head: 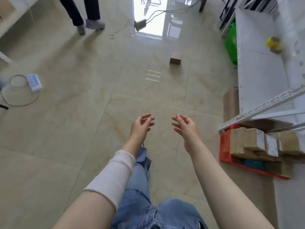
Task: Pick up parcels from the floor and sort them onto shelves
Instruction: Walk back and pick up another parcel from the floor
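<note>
Both grips were wide, empty: left hand (pixel 141 125) & right hand (pixel 184 125) hovered apart over bare floor (pixel 82 146). Nothing lay btwn them & small brown parcel (pixel 175 58) farther ahead on tiles. White shelf (pixel 257 76) at right, red basket (pixel 224 146) w/ boxes beneath.

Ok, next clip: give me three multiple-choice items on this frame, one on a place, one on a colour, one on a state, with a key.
1. Where is the lone small cardboard box?
A. on the open floor ahead
B. on the white shelf
C. in a hand

2. What colour is the crate holding parcels at the lower right?
A. blue
B. red-orange
C. black

3. What state are the left hand and right hand in?
A. both empty, fingers spread
B. both clutching a parcel
C. left holding tape

Key: 1 A, it sits alone on the tiles; 2 B, its mesh wall is red-orange; 3 A, nothing lies between the fingers.
</note>
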A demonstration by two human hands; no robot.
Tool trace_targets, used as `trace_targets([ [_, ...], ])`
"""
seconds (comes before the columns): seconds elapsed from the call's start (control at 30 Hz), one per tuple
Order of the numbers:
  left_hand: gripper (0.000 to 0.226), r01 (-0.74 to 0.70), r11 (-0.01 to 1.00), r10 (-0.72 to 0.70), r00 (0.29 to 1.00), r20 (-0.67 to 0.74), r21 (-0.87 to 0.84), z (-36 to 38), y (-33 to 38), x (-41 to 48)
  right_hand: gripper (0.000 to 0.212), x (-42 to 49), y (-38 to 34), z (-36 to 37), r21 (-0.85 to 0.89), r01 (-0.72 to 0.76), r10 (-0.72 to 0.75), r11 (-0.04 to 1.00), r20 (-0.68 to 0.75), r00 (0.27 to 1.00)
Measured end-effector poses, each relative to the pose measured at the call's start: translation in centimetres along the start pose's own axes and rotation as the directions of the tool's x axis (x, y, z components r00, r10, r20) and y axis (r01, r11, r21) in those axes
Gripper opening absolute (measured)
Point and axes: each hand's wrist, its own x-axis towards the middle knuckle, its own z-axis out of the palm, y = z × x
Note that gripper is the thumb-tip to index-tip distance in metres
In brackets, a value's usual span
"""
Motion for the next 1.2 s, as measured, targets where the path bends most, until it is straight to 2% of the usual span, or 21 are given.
trace_targets([
  [0.17,0.030,0.003,1.000,-0.003,1.000,0.017,-0.024,-1.7,8.8,11.3,0.031,9.4,-7.9,7.9,-0.030,-0.017,0.018,0.999,0.033,0.999],
  [0.27,0.030,0.031,0.999,-0.030,0.999,0.034,-0.038,-1.3,12.8,17.4,0.024,14.9,-12.2,10.9,-0.031,-0.005,0.006,1.000,0.040,0.999],
  [0.47,0.030,0.058,0.998,-0.054,0.990,0.127,-0.031,1.8,19.3,30.0,0.035,26.7,-17.9,13.8,-0.017,-0.036,0.036,0.999,-0.013,0.999],
  [0.73,0.031,0.057,0.998,-0.062,0.986,0.156,0.039,8.4,31.3,49.3,0.034,46.1,-29.3,14.0,0.055,-0.017,0.021,0.998,-0.081,0.996],
  [1.0,0.032,0.053,0.999,-0.054,0.994,0.092,0.007,10.8,42.7,64.4,0.033,62.2,-42.2,18.9,0.092,0.012,-0.010,0.996,-0.024,1.000],
  [1.2,0.032,0.024,1.000,-0.025,0.986,0.164,0.013,12.8,50.0,79.1,0.022,74.8,-49.1,24.1,0.139,0.018,-0.013,0.990,-0.037,0.999],
])
